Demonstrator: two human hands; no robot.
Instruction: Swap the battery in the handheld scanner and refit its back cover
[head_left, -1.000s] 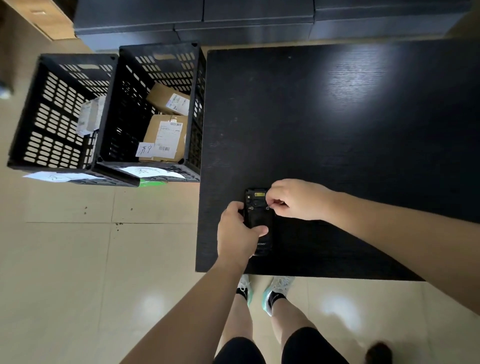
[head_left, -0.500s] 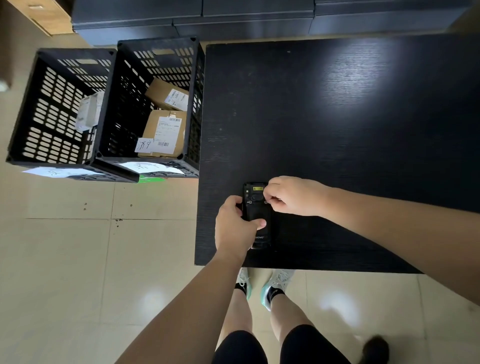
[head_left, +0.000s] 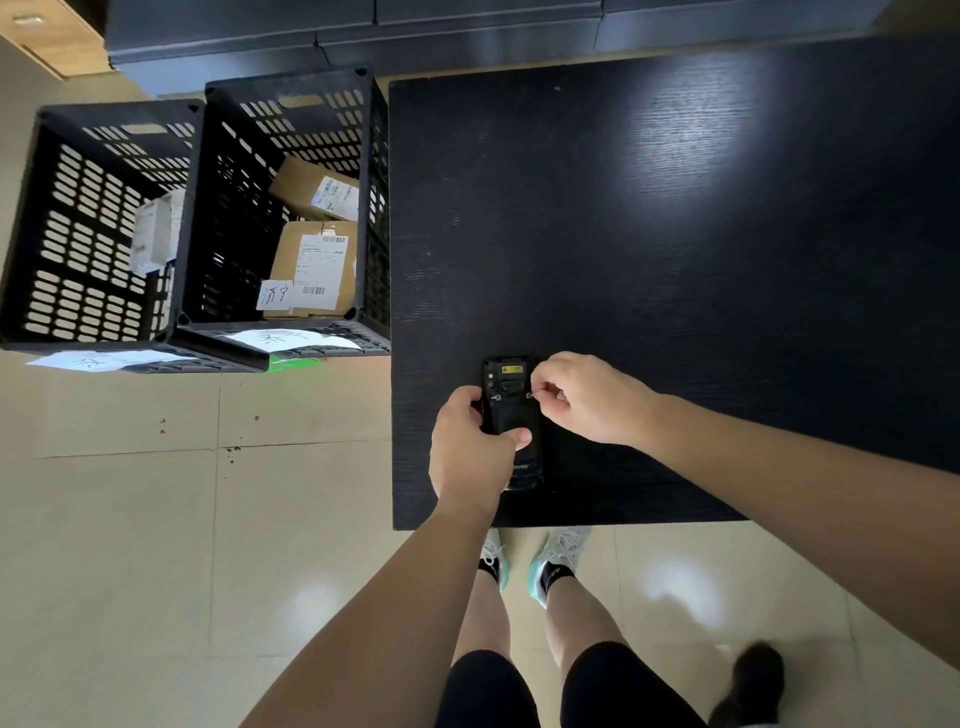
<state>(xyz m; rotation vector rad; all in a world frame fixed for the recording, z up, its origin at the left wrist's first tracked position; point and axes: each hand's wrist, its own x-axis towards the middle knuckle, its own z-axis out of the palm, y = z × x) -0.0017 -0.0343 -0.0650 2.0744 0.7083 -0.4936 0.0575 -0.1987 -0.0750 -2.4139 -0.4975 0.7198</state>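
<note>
The handheld scanner (head_left: 511, 423) lies face down on the black table (head_left: 675, 234), close to the table's near edge and toward its left corner, with its back cover (head_left: 509, 415) uppermost. A yellow label sits at the scanner's far end; two small round fasteners flank the cover just below that label.

The left hand (head_left: 470, 457) is clamped on the scanner: fingers wrap its left side and the thumb presses flat on the middle of the back cover, pinning the unit to the table. The right hand (head_left: 587, 397) is closed, thumb and forefinger pinched together at the fastener on the scanner's right side. Whether a small tool or only the fingertips engage it cannot be told.

Judged from its form, the scanner is a rigid plastic body, compact and moderately weighty for its size, unlikely to flex. The smooth table gives little friction, so downward thumb pressure is advisable while the fastener is turned. The long side edges offer the securest hold. The cover is probably thin and retained by small clips; it should be lifted evenly from its edge, not levered at one corner.
</note>
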